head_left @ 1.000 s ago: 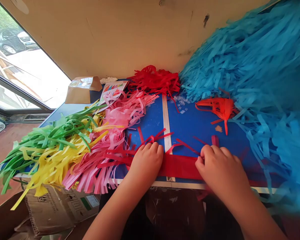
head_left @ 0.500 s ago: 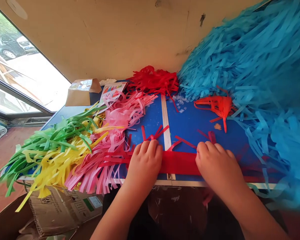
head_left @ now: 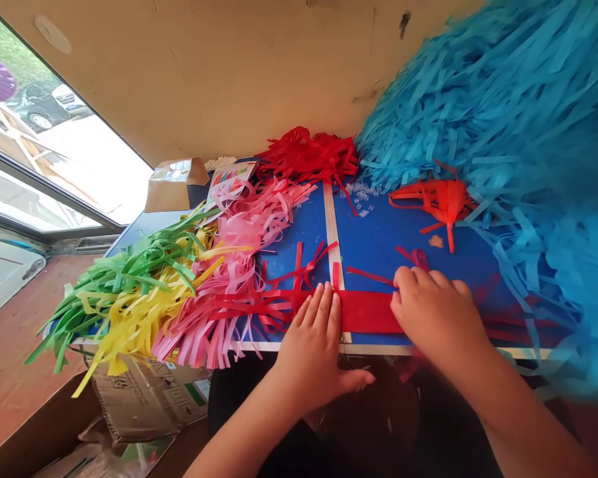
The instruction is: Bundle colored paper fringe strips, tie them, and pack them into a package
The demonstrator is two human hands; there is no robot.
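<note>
Flat red paper band (head_left: 369,311) lying along near edge of blue table (head_left: 379,242), cut fringe strips curling up from far side. Left hand (head_left: 315,352) pressed flat on band, fingers straight, thumb out over table edge. Right hand (head_left: 441,318) curled on band just beside, fingertips touching a fringe strip. Left of hands, heaps of pink paper fringe (head_left: 239,265), yellow paper fringe (head_left: 134,318) and green paper fringe (head_left: 134,262) draped over table. Tall pile of light-blue paper fringe (head_left: 503,119) at right. Red paper fringe heap (head_left: 309,154) by beige wall (head_left: 229,73). Small orange-red tassel (head_left: 443,202) near blue pile. Brown cardboard box (head_left: 172,184) at far left corner.
</note>
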